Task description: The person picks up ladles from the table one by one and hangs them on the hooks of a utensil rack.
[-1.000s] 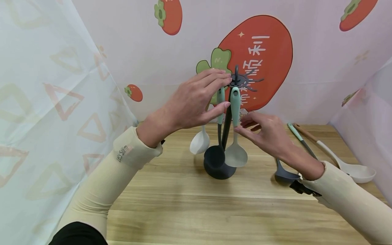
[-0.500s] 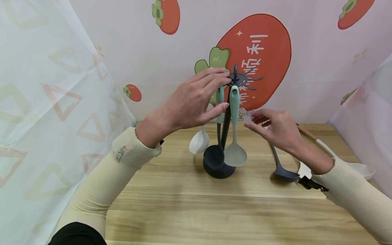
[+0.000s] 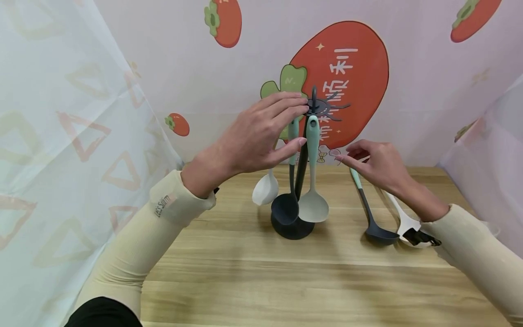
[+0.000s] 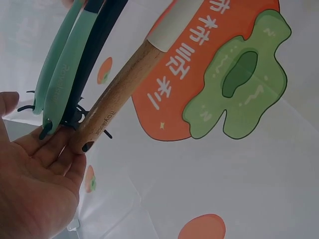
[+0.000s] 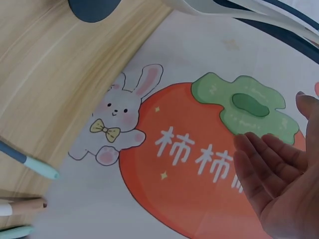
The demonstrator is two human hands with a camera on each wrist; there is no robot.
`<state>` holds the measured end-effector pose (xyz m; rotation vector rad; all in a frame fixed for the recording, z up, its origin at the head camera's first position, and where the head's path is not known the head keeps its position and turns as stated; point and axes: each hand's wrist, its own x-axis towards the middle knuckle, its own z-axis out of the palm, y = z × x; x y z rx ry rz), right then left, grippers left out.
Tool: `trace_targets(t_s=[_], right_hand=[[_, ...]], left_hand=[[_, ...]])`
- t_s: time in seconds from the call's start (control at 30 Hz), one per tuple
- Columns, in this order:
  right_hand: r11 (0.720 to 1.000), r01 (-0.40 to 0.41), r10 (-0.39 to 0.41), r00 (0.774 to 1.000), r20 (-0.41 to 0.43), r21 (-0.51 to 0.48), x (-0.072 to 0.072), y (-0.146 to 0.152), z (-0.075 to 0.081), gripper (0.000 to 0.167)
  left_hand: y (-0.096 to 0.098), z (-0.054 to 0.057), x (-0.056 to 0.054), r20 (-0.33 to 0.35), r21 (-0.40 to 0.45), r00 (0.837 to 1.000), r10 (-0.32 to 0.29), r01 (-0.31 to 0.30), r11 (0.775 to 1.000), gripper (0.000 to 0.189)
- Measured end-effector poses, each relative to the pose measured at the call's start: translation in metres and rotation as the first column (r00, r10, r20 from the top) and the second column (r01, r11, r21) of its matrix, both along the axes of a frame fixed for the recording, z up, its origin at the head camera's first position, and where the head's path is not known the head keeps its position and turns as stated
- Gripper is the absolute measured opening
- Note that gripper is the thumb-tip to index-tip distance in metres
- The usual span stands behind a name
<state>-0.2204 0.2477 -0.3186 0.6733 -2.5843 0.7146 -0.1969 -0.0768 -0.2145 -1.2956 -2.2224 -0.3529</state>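
A dark utensil stand holds several hanging kitchen utensils. My left hand rests its extended fingers at the stand's hooked top, thumb apart beside the green handles. At the front hangs a pale grey round-headed utensil with a green handle. Left of it are a dark ladle, also green-handled, and a white ladle, partly hidden by the hand. In the left wrist view a wooden handle hangs by the fingertips. To the right, my right hand hovers with relaxed fingers, holding nothing, above utensils on the table.
Right of the stand, a dark ladle with a green handle lies on the wooden table. Beside it lies a white utensil, partly covered by my right forearm. A printed cloth hangs close behind the stand.
My right hand has drawn away from the hanging pale grey utensil, moving right and slightly up over the lying utensils. The left hand has stayed at the stand's top.
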Motion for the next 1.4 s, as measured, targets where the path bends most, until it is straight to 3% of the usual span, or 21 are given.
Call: trace_targets(t_s=[0.2, 0.7, 1.2, 1.4], right_hand=[[0.999, 0.014, -0.015, 0.999, 0.041, 0.032, -0.008, 0.006, -0.001, 0.033], [0.988, 0.129, -0.141, 0.978, 0.154, 0.086, -0.031, 0.029, -0.009, 0.043], [0.964, 0.123, -0.191, 0.939, 0.287, 0.237, -0.059, 0.052, -0.013, 0.052], [0.942, 0.118, -0.230, 0.909, 0.348, 0.314, -0.069, 0.055, -0.018, 0.054]], left_hand=[[-0.001, -0.002, -0.001, -0.049, -0.002, 0.999, -0.017, 0.017, 1.000, 0.055], [-0.004, -0.001, 0.000, -0.016, 0.010, 0.999, -0.038, 0.038, 0.999, 0.057], [-0.005, 0.001, 0.002, -0.030, 0.003, 0.998, -0.048, 0.048, 0.999, 0.054], [-0.005, 0.001, 0.003, -0.024, 0.004, 0.998, -0.052, 0.052, 0.999, 0.054]])
